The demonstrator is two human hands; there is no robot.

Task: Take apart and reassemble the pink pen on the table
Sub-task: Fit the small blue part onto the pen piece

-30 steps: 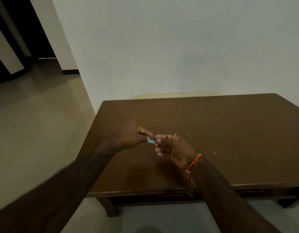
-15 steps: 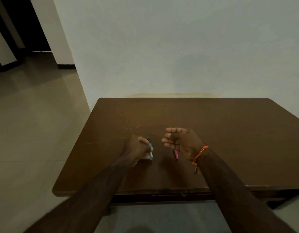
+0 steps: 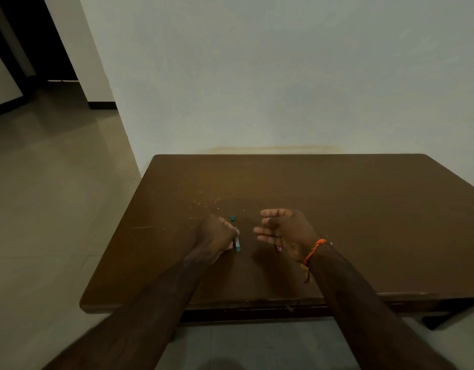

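My left hand (image 3: 217, 237) rests on the brown table (image 3: 364, 209) with its fingers closed on a thin pen part with a teal end (image 3: 238, 244), which touches the tabletop. A small teal cap piece (image 3: 232, 218) lies loose just beyond that hand. My right hand (image 3: 285, 232) hovers to the right with fingers spread and nothing in it. A sliver of the pink pen piece (image 3: 278, 248) shows on the table under that palm, mostly hidden.
Pale specks (image 3: 206, 201) dot the tabletop beyond my hands. The table's back edge meets a light wall (image 3: 283, 76). Tiled floor (image 3: 43, 209) lies to the left, with a dark doorway (image 3: 22, 49) at the far left.
My hands, joined at the teal part a second ago, have separated and dropped to the table. The right hand let go and opened; the pink piece now lies under it.
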